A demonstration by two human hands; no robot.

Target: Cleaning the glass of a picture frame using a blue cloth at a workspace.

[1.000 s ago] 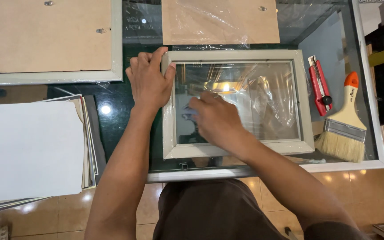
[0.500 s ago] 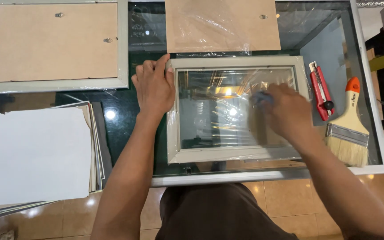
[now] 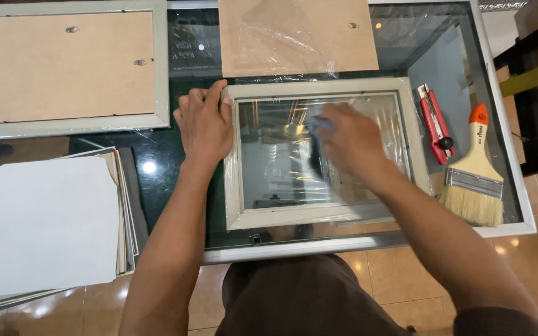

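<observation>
A pale grey picture frame (image 3: 326, 214) with a glass pane lies flat on the glass table in the head view. My left hand (image 3: 205, 124) presses on the frame's upper left corner, fingers spread. My right hand (image 3: 351, 142) rests on the pane near its middle, closed on a small blue-grey cloth (image 3: 319, 126) that shows at the fingertips. Thin clear plastic film clings to the frame's edges.
A brown backing board (image 3: 294, 34) in plastic film lies just beyond the frame. Another frame, back side up (image 3: 63, 65), sits at the far left. A stack of white sheets (image 3: 38, 224) is at my left. A red utility knife (image 3: 434, 121) and a paintbrush (image 3: 474, 171) lie right.
My right hand has swept over the glass: from the lower left of the pane to its right side, then back toward the middle. My left hand has stayed on the corner.
</observation>
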